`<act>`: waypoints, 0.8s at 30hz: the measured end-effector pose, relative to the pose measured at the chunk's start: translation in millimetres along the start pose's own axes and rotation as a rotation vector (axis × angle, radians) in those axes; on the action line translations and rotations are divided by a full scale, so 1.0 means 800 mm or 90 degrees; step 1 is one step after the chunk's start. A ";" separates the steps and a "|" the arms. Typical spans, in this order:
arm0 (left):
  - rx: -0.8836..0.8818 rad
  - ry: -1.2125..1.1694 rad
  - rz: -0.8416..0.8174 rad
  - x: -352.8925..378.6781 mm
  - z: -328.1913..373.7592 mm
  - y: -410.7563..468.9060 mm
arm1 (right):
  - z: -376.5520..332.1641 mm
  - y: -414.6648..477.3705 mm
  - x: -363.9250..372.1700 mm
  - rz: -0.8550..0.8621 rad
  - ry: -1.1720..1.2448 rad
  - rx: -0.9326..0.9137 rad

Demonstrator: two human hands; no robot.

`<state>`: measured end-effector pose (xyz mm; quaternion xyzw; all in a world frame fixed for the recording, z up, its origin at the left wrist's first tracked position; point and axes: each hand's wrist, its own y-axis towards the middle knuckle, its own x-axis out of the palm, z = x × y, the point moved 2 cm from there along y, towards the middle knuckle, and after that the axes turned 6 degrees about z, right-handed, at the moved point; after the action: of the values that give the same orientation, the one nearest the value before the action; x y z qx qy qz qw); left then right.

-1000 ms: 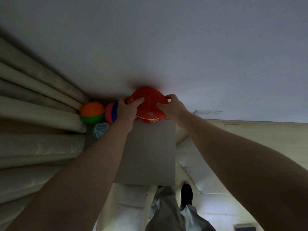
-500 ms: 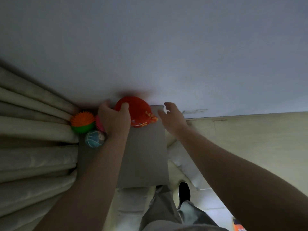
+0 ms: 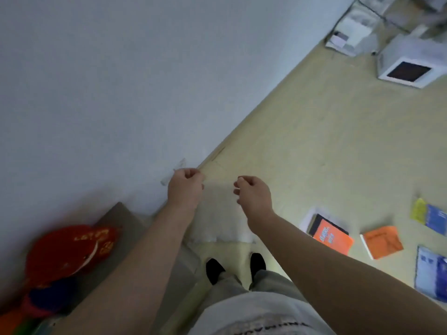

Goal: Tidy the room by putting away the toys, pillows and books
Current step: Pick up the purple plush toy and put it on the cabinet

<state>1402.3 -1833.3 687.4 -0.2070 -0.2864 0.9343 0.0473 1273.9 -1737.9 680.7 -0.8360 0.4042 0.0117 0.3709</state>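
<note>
A red plush toy (image 3: 65, 250) lies on the grey shelf top (image 3: 125, 218) at the lower left, against the wall, with a dark blue and pink toy (image 3: 48, 298) beside it. My left hand (image 3: 185, 187) and my right hand (image 3: 252, 193) hang in mid-air over the floor, fingers loosely curled, holding nothing. Below them a white pillow (image 3: 217, 223) lies on the floor by the wall. Several books are spread on the floor to the right: an orange book (image 3: 332, 235), a second orange book (image 3: 382, 241), a yellow and blue book (image 3: 430, 217) and a blue book (image 3: 431, 272).
A white box with a dark panel (image 3: 408, 66) and other white clutter (image 3: 350, 32) stand at the far right by the wall. My feet (image 3: 234, 267) stand just behind the pillow. Bare beige floor (image 3: 314, 141) stretches along the wall.
Both hands have let go of the red toy, which now stays on the shelf top. My view has swung right and down to the floor, the pillow and the books.
</note>
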 end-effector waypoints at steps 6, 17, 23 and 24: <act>0.038 0.133 -0.298 0.202 0.049 -0.100 | 0.024 0.028 -0.194 0.202 0.240 0.106; 0.253 0.461 -0.691 0.538 0.077 -0.373 | 0.121 0.003 -0.549 0.571 0.668 0.295; 0.320 0.541 -0.770 0.699 0.080 -0.482 | 0.166 0.050 -0.699 0.683 0.796 0.345; 0.327 0.554 -0.775 0.721 0.085 -0.499 | 0.169 0.057 -0.721 0.696 0.809 0.358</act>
<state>836.9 -1417.4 752.4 -0.3433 -0.0806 0.6159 0.7045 892.2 -1286.4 739.1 -0.2525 0.8650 -0.3792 0.2104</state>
